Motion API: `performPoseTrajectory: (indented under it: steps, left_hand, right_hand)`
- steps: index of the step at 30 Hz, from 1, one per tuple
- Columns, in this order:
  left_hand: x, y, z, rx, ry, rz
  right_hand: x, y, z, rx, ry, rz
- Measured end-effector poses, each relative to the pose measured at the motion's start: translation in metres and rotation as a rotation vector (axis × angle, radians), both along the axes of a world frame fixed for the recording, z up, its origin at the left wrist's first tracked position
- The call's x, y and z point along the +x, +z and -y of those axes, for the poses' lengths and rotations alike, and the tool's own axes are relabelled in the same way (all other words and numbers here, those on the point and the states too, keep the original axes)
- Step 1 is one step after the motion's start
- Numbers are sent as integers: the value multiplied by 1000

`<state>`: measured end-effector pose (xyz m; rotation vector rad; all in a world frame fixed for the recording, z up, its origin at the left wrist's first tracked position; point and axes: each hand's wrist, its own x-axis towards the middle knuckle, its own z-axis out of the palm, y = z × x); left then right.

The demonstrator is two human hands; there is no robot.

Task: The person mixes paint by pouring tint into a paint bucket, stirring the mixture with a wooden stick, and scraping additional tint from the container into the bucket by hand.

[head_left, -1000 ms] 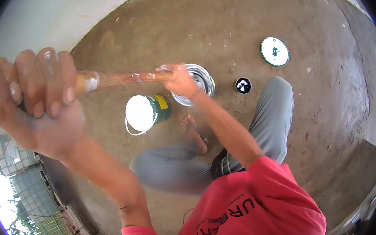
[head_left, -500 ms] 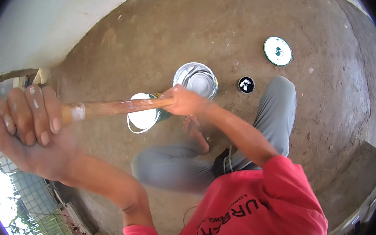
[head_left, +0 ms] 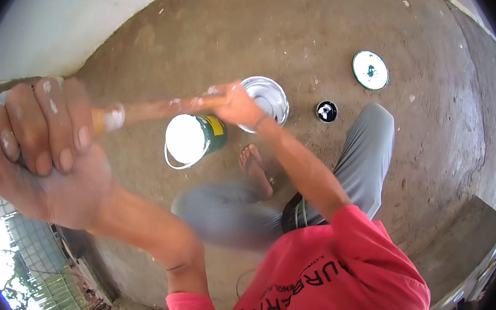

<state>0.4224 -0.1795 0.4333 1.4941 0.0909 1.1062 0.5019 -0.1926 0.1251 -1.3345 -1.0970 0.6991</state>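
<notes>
A paint-spotted wooden pole [head_left: 155, 110] with a pale band runs across the left half of the view. My left hand [head_left: 47, 158], large and close to the camera, has its fingers wrapped round the pole. White specks mark its fingers. My right hand [head_left: 238, 105] grips the pole's other end and partly covers an open tub [head_left: 282, 96] with greyish-white paint inside. Beyond my left hand the pole leaves the view, so its far end is hidden. Below the pole stands a green bucket [head_left: 215, 134] with a white top and handle.
A small dark can [head_left: 327, 111] with white inside stands on the concrete floor [head_left: 435, 138]. Farther right lies a round white lid [head_left: 370, 70] with a green rim. A pale wall [head_left: 72, 28] rises at upper left, and a low ledge [head_left: 462, 242] lies at lower right.
Both hands and the pole have shifted upward in the view, the left hand looming larger. More of the green bucket now shows below the pole.
</notes>
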Motion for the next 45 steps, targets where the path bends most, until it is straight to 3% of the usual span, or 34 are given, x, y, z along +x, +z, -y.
performPoseTrajectory:
  steps: [3,4,7,8,11,13,15,18,21,22,23,25,28,31,32,35,38,41,42,45]
  left_hand:
    - [-12,5,-4,-40,-1,5]
    - [-12,7,-5,-54,-46,-4]
    - [-7,1,-10,-54,-13,57]
    - [-4,-3,-9,-59,19,77]
    - [-14,1,-14,-51,59,56]
    - [-19,10,-8,-54,56,-24]
    - [-19,13,-13,-84,-16,-42]
    - [-17,3,-19,-153,-116,19]
    - [-18,4,-23,-109,-84,22]
    - [-26,12,-24,-94,-71,-28]
    - [-30,14,-26,-118,-81,-54]
    - [-35,17,-33,-193,-123,-66]
    - [-20,5,-24,-158,-172,-7]
    - [-17,7,-18,-137,-67,19]
    - [-22,11,-18,-150,-3,21]
    - [-38,18,-27,-202,-193,-7]
    - [-38,9,-32,-176,-146,-10]
    - [-46,10,-37,-29,34,6]
    - [-48,12,-36,-77,-35,-7]
    - [-44,15,-35,-191,-188,-14]
  right_hand:
    - [-19,11,23,-117,289,-11]
    - [-19,-12,34,32,248,97]
    - [21,1,24,-259,207,129]
    - [12,-9,11,-80,-22,240]
    - [-28,-25,-19,-45,70,7]
    - [-26,6,13,-206,276,52]
    - [2,10,39,-30,381,-15]
    - [12,-2,14,-172,5,173]
    - [-22,-6,-12,-39,-50,-69]
    - [-33,-16,-7,2,40,14]
    - [-29,2,8,-194,217,54]
    - [-5,6,37,-9,336,9]
    - [18,1,15,-203,77,87]
    - [-23,-8,-11,-55,-53,-96]
    - [-32,-7,-4,-115,45,-46]
    - [-5,4,36,-42,351,67]
    - [12,9,18,-193,11,138]
    - [-25,0,-8,71,-20,-4]
    - [-31,0,3,-79,96,92]
    - [-7,-7,36,25,183,84]
